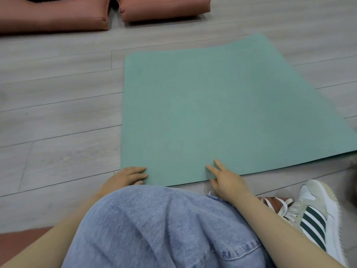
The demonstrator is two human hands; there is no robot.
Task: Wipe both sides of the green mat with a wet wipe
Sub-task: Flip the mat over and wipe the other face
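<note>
Both hands, L & R, fingers on green mat near edge

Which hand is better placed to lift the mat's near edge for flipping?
Probably the left hand: it sits at the near-left corner of the flat green mat, fingers across the edge. The right hand lies mid-edge, fingers flat on top.

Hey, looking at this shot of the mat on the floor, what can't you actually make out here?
Head view only:
- The green mat: its right corner is cut off by the frame edge; its underside faces the floor.
- No wet wipe shows anywhere.
- Left hand: its heel is hidden behind the denim knee.
- Right hand: its thumb isn't clearly visible.
- Cushions: cut off by the top edge.
</note>
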